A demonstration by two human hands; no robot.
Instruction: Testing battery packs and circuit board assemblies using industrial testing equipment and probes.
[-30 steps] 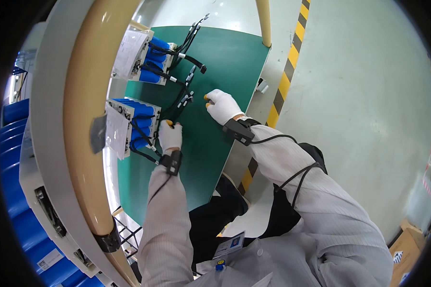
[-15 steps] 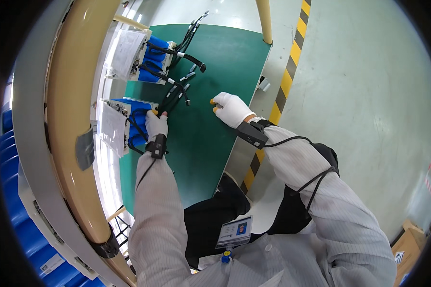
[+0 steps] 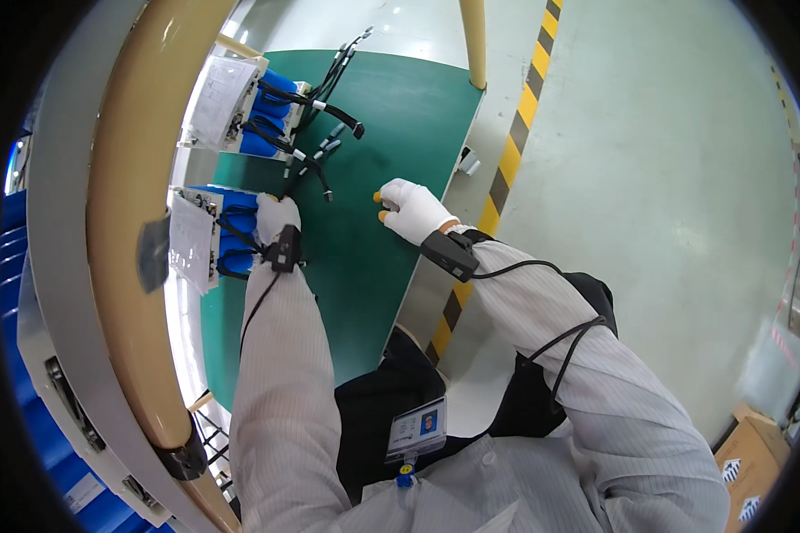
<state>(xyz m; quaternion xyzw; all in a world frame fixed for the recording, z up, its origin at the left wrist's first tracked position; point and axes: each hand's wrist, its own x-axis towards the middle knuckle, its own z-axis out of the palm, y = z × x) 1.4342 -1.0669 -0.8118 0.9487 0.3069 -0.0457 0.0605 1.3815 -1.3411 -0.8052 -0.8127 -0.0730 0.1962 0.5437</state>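
Observation:
On the green table mat (image 3: 356, 293), a blue battery pack (image 3: 236, 206) of cylindrical cells lies at the left with a white end board, a clear sheet and black leads. My left hand (image 3: 277, 218), in a white glove with bare or yellow fingertips, is closed against the pack's right end; its fingers are bent down and what they grip is hidden. My right hand (image 3: 415, 211), gloved alike, hovers above the mat's right part. Its yellow-tipped thumb and forefinger are curved but apart, with nothing between them. Black cables (image 3: 316, 169) with grey connectors spread just beyond my left hand.
A second blue battery pack (image 3: 271, 98) with black cables stands farther back. A thick beige post (image 3: 129, 222) rises along the left, and a thinner one (image 3: 474, 44) stands at the far right corner. Yellow-black floor tape (image 3: 511, 155) runs past the table's right edge. A cardboard box (image 3: 751, 457) sits lower right.
The view has shifted slightly, moving the scene leftward. My left hand has turned so more of its back shows and its fingers are less visible. My right hand keeps nearly the same pose.

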